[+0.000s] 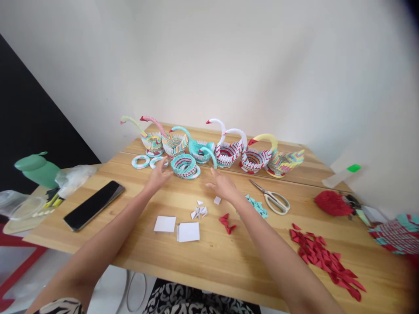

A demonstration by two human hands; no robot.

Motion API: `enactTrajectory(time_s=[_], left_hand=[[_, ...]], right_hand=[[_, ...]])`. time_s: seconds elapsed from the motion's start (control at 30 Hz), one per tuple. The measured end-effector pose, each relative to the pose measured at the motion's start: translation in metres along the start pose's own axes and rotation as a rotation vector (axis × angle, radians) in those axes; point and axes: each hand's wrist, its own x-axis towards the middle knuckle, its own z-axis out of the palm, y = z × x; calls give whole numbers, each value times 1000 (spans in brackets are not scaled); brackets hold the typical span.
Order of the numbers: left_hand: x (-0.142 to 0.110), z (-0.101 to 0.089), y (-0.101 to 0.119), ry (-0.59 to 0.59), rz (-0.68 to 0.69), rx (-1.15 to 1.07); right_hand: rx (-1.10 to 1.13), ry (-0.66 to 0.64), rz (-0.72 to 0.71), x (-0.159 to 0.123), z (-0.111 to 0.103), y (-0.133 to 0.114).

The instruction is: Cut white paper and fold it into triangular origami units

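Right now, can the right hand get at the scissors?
Probably yes. The scissors lie right of the right hand, with bare tabletop between; the teal paper pieces beside them lie low. I can't tell whether that hand touches the small teal neck.

Bare wood (189, 190) opens between the hands (159, 176) (223, 186); a turquoise basket (178, 168) blocks beyond.

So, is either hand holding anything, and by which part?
The right hand is at the lower end of the curved turquoise neck; whether it grips cannot be told. The left hand, by a striped ring, shows no hold.
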Motion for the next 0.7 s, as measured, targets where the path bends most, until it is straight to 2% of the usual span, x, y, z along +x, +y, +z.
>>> enactTrajectory(time_s=[0.1,0.3,0.47,0.7], left_hand=[[2,8,-6,-129,40,-32],[11,23,7,-141,117,99],[15,24,11,-78,114,84],[17,23,18,63,-7,-59]], right_hand=[[87,2,-24,29,20,2],[120,-2,-3,65,39,0],[138,1,-27,73,42,3],[142,64,-34,76,49,6]])
